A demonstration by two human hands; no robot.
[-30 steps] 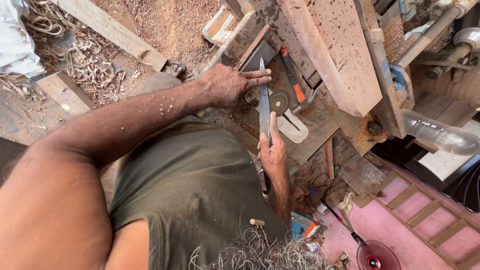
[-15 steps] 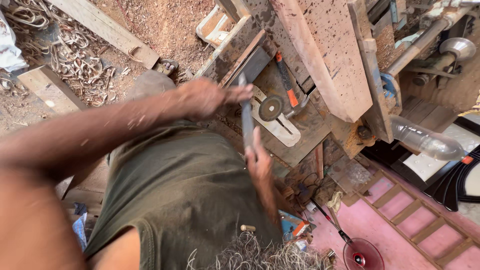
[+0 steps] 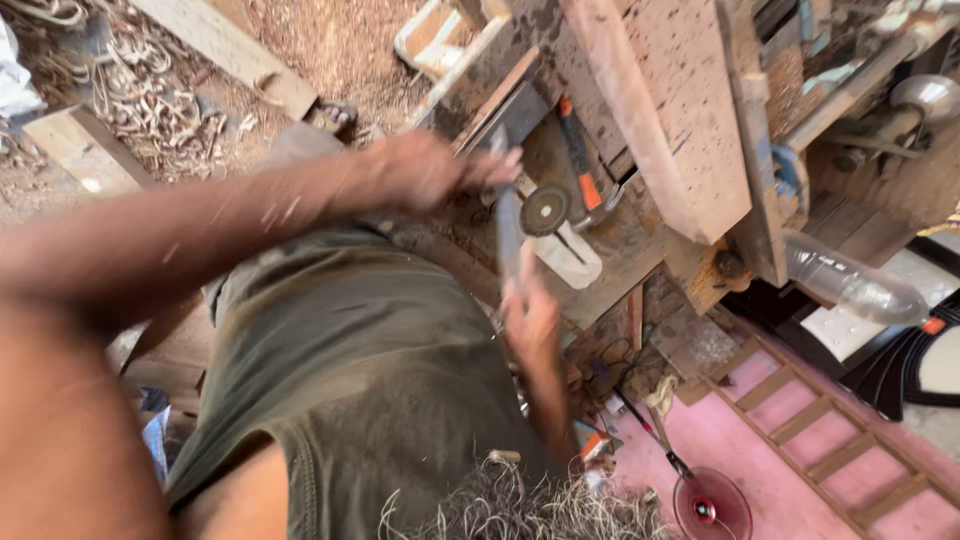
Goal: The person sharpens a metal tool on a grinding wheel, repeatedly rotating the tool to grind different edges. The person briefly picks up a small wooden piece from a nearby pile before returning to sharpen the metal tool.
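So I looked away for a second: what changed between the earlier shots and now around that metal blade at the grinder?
Little changed. The left hand still grips the far end of the long metal blade and the right hand the near end, beside the grinding disc. The blade and both hands look blurred now, as if sliding along it. The orange-handled tool and the clear plastic bottle stayed where they were.

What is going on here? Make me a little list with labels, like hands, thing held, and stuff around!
left hand: left hand grips the far end of the metal strip
right hand: right hand grips its near end
thing held: long, flat, grey; blurred
just beside it: dark round disc on the wooden workbench
also on bench: orange-handled tool
right side: clear plastic bottle
floor: wood shavings
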